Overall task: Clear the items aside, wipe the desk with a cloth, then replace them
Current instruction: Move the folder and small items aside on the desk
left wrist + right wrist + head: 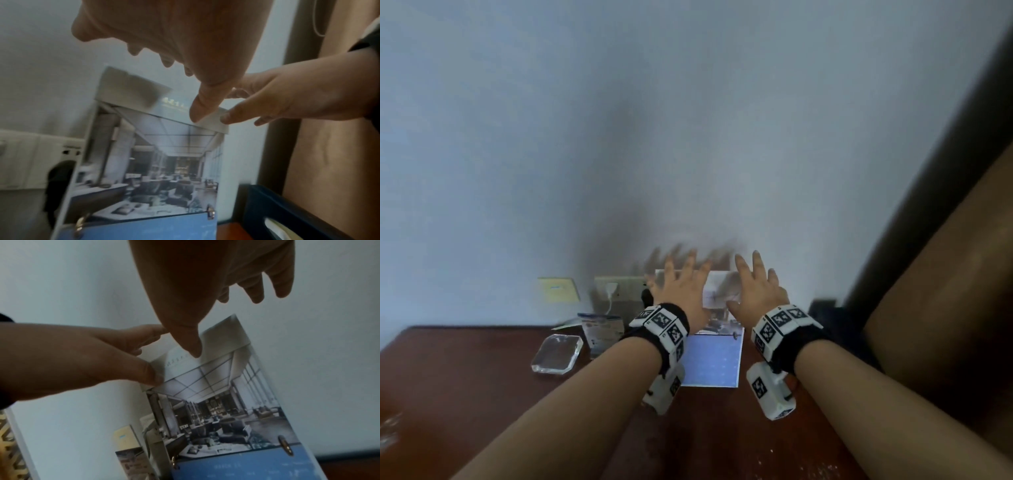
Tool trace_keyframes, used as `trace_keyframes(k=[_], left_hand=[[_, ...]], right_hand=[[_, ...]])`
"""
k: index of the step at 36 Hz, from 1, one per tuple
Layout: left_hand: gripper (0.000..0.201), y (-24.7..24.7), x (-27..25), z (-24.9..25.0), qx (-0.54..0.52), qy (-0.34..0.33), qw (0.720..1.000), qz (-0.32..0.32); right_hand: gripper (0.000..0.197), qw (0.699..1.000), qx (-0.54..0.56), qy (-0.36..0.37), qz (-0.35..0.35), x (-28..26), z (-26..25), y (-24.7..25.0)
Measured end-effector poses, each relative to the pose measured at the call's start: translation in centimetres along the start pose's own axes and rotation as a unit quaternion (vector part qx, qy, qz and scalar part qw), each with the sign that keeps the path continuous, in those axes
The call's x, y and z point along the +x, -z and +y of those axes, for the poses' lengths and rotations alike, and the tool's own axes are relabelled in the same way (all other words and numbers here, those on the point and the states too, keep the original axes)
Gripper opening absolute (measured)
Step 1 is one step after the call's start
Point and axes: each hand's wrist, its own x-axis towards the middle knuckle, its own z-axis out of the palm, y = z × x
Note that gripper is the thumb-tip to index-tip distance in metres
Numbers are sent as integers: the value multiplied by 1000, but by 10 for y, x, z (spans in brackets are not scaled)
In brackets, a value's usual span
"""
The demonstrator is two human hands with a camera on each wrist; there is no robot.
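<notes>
A ring-bound flip calendar (717, 294) stands at the back of the dark red desk (465, 394), against the wall. Its photo page (164, 162) is upright and its blue page (714, 359) lies flat towards me. My left hand (681, 287) and right hand (756, 287) are at the upright page's top edge, left and right. Their fingers are straight and spread, reaching past the edge towards the wall. The left thumb (197, 110) and right thumb (193, 350) touch the front of the page (226, 410) near its top. Whether the fingers behind touch it is unclear.
A clear glass block (557, 353) and a small printed stand (602, 329) sit left of the calendar. Behind them are a wall socket with a white plug (619, 287) and a yellow plate (558, 289). A dark box (287, 211) and a brown curtain (945, 308) close the right side.
</notes>
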Motion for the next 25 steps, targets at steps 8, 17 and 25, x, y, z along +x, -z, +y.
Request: trace_keyframes(k=[8,17,25], left_hand=[[102,-4,2,-41,-115,123,986,14],[103,-31,11,-50,-264,58,962,21],[102,-31,13,-38,-268,41,962,22]], right_hand=[[82,1000,18,-17,-7,7,-13,-17],[79,997,71,-8,14,7,-13,-22],[61,995,81,-44,38,9,-7,-15]])
